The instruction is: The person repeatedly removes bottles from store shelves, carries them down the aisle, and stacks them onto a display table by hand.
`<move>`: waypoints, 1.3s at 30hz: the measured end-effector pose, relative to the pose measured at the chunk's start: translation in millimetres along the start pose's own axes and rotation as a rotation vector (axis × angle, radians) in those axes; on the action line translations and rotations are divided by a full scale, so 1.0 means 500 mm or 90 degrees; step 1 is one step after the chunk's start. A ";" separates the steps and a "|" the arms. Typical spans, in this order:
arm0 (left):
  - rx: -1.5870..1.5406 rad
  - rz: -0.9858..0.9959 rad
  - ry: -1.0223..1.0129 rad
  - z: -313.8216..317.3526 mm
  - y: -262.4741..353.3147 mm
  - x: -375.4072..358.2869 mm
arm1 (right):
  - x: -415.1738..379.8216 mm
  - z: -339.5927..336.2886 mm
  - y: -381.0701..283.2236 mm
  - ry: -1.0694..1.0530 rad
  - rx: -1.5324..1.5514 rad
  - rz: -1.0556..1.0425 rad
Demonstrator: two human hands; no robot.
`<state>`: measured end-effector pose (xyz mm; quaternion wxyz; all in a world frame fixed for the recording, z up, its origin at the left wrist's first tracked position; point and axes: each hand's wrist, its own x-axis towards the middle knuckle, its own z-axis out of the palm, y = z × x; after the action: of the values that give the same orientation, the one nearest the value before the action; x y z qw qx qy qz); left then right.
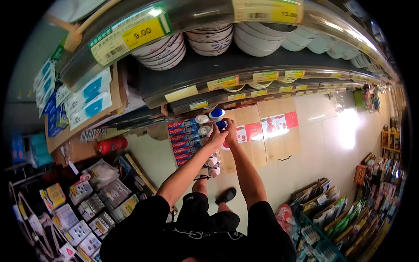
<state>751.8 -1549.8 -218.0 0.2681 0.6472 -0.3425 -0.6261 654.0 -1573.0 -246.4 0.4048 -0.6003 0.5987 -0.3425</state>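
Both my hands meet over a row of bottles standing on cardboard boxes. My left hand (216, 137) and my right hand (230, 132) are closed around a bottle with a blue cap (221, 125); its body is mostly hidden by my fingers. Just beyond it stands a white bottle with a blue cap (217, 114). To the left are white-capped bottles (202, 118), and more bottles (212, 162) stand nearer me, partly behind my left forearm. Several red and blue Colgate toothpaste boxes (183, 137) lie in a row left of the bottles.
Shelves with price tags (222, 83) and stacked bowls (209, 39) rise in front of me. Flat cardboard boxes (279, 144) lie to the right on the floor. Packaged goods (80, 231) fill a rack at lower left; a bin of hanging packets (323, 209) stands at lower right.
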 end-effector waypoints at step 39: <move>0.659 -0.384 -0.824 0.652 -0.716 -1.455 | -2.233 0.195 -0.103 1.602 0.927 0.371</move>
<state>479.9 -733.8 -63.1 -0.4823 0.2685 -0.4823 -0.6803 709.8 -455.6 -160.6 -0.1099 0.5519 0.3449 -0.7513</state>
